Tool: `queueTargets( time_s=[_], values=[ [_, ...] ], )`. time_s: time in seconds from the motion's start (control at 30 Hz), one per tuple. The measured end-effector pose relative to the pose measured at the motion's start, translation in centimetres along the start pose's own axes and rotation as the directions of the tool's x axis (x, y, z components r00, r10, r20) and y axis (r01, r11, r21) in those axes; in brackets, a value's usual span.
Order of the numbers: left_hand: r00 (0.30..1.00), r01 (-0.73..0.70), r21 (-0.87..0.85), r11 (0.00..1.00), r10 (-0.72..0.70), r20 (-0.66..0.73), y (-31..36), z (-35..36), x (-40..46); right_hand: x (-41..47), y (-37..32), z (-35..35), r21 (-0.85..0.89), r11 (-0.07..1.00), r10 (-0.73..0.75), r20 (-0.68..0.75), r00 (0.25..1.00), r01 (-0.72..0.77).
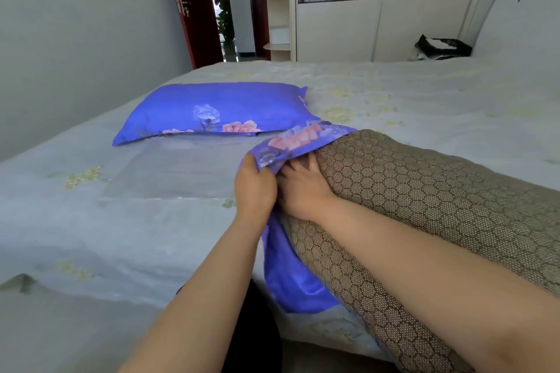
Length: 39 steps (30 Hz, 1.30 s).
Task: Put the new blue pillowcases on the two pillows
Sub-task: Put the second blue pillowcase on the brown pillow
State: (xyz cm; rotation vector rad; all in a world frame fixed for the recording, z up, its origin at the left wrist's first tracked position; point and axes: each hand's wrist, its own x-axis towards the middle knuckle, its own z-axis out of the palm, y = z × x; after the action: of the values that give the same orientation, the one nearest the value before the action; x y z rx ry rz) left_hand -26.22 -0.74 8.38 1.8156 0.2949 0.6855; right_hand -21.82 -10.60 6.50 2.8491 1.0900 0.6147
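One pillow (212, 110) in a blue floral pillowcase lies on the bed, left of centre. A second pillow (424, 188), bare with a brown honeycomb cover, lies at the right near the bed's front edge. A blue floral pillowcase (303, 138) is drawn over its far end, and part of it hangs down over the bed edge. My left hand (254, 188) grips the pillowcase's open edge. My right hand (303, 188) presses on the brown pillow's end, its fingertips under the pillowcase edge.
The bed (121, 221) has a pale grey sheet with faint yellow flowers. A black and white bag (442, 47) lies at its far right by the headboard. A wardrobe and an open dark red door stand behind.
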Motion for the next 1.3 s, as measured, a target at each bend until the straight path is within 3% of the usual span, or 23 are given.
queueTargets(
  time_s=[0.1,0.17,0.23,0.37,0.47,0.57,0.7,0.8,0.83,0.87,0.93,0.97,1.0,1.04,1.07,1.1,1.14,1.17,1.24,1.3],
  values=[
    [0.981,0.184,-0.237,0.954,-0.164,0.101,-0.3,0.2,-1.9,0.7,1.1,0.0,-0.082,0.992,0.103,0.11,0.989,-0.094],
    [0.97,0.23,-0.2,0.952,-0.208,0.124,-1.1,-0.3,-2.9,0.6,1.1,0.3,-0.052,0.992,0.124,0.113,0.986,-0.119],
    [0.983,0.166,-0.112,0.98,-0.155,0.101,-2.0,-1.3,-2.8,0.0,0.4,0.1,0.052,0.992,0.114,0.072,0.991,-0.118],
    [0.986,0.164,-0.122,0.979,-0.164,0.007,-2.9,-3.7,-0.3,-2.4,-0.5,-1.5,0.197,0.979,-0.072,0.125,0.99,0.046],
    [0.981,0.192,-0.125,0.973,-0.193,0.006,-3.2,-3.9,0.3,-4.9,0.2,-2.1,0.136,0.99,0.011,0.152,0.988,-0.032],
    [0.976,0.147,0.005,0.989,-0.146,0.161,-1.7,-1.7,-1.3,-5.8,1.1,-1.7,0.078,0.992,0.085,0.189,0.978,-0.101],
    [0.89,0.056,-0.043,0.997,-0.03,0.456,0.9,1.6,-4.6,-5.6,2.1,-1.8,0.071,0.989,0.115,0.204,0.972,-0.132],
    [0.857,-0.069,0.144,0.987,-0.015,0.515,0.2,1.4,-4.8,-5.5,3.4,-1.8,0.267,0.951,0.081,0.265,0.961,-0.154],
    [0.85,-0.06,0.135,0.989,-0.02,0.527,-0.4,0.9,-4.6,-5.5,3.7,-2.1,0.428,0.886,0.069,0.257,0.964,-0.178],
    [0.837,-0.034,0.108,0.994,-0.03,0.546,-0.9,0.5,-4.4,-5.4,3.9,-2.7,0.627,0.747,0.089,0.236,0.968,-0.221],
    [0.8,-0.022,0.085,0.996,-0.033,0.599,-1.8,-0.3,-4.6,-5.5,4.5,-4.5,0.909,0.251,0.321,0.247,0.914,-0.334],
    [0.782,-0.094,0.146,0.985,-0.018,0.623,-1.9,-0.5,-4.8,-5.5,4.8,-5.3,0.947,0.038,0.457,0.267,0.848,-0.319],
    [0.757,-0.195,0.213,0.957,0.009,0.653,-1.9,-0.5,-5.2,-5.6,4.9,-5.8,0.955,-0.024,0.558,0.259,0.788,-0.297],
    [0.731,-0.311,0.274,0.91,0.045,0.681,-1.5,-0.4,-5.8,-5.5,4.8,-6.3,0.939,0.122,0.642,0.174,0.747,-0.323],
    [0.694,-0.422,0.307,0.853,0.086,0.715,-1.0,-0.2,-6.1,-5.2,4.5,-6.5,0.847,0.37,0.674,0.038,0.738,-0.381],
    [0.649,-0.499,0.308,0.81,0.114,0.752,0.0,-0.1,-6.6,-4.8,4.2,-6.9,0.661,0.614,0.638,-0.095,0.764,-0.431],
    [0.601,-0.542,0.299,0.785,0.113,0.791,0.7,0.1,-7.0,-4.3,4.4,-7.0,0.45,0.772,0.567,-0.169,0.806,-0.449],
    [0.545,-0.56,0.28,0.78,0.091,0.834,1.5,0.1,-7.5,-3.8,4.7,-7.3,0.293,0.841,0.511,-0.151,0.846,-0.456],
    [0.447,-0.527,0.26,0.809,0.004,0.895,2.3,-0.6,-8.2,-2.6,7.1,-8.0,0.084,0.827,0.555,0.042,0.831,-0.556],
    [0.404,-0.443,0.277,0.852,-0.086,0.911,2.3,-1.4,-8.0,-2.6,10.6,-8.0,0.023,0.697,0.676,0.311,0.668,-0.716]
  ],
)
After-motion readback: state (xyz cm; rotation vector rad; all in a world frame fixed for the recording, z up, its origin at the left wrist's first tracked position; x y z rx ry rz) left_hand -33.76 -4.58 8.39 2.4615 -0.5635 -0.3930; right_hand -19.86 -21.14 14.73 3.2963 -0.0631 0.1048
